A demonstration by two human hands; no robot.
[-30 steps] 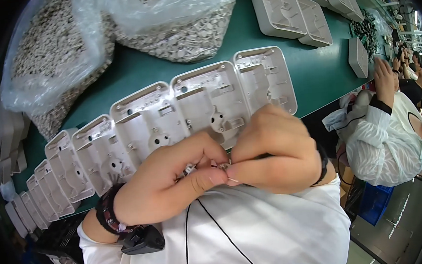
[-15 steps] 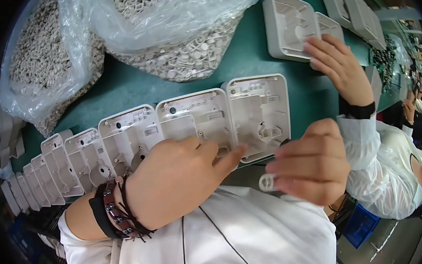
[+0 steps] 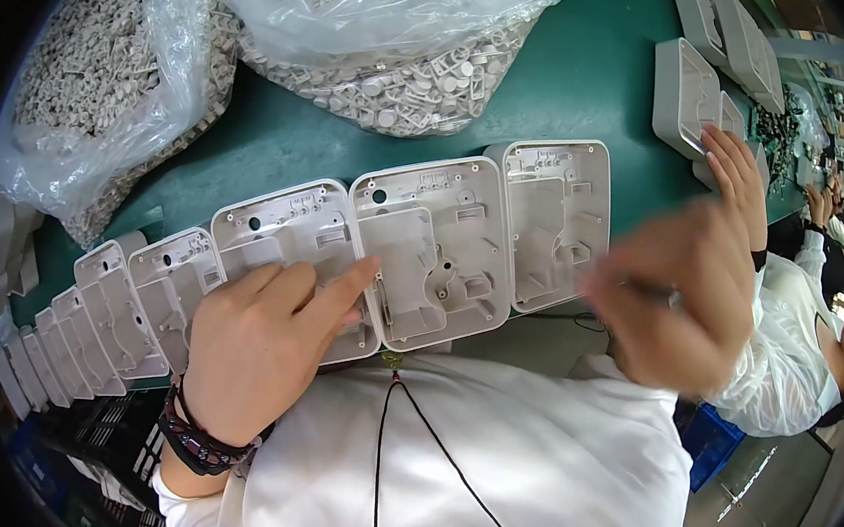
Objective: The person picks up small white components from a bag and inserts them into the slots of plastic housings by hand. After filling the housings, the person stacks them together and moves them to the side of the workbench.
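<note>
A row of off-white plastic housings [image 3: 471, 249] lies open side up along the table's near edge. My left hand [image 3: 262, 323], with a dark beaded bracelet, is over the housing left of the middle one. Its fingers are apart, and its stretched index fingertip is at the rim between these two housings; I see nothing in it. My right hand [image 3: 691, 300] is off the right end of the row, in front of the co-worker's arm. Motion smears its fingers, so whether it holds anything is unclear.
At the back, one clear plastic bag [image 3: 86, 92] holds tiny grey-white parts; another bag [image 3: 405, 74] holds small white caps and clips. A co-worker's hand [image 3: 733, 171] touches a housing [image 3: 678, 90] at the right. More housings [image 3: 749, 44] stand behind it.
My left hand has shifted left and pulled back a little. My right hand, which held a small white plastic piece, has moved right and up. The co-worker's housing has moved right, away from me.
</note>
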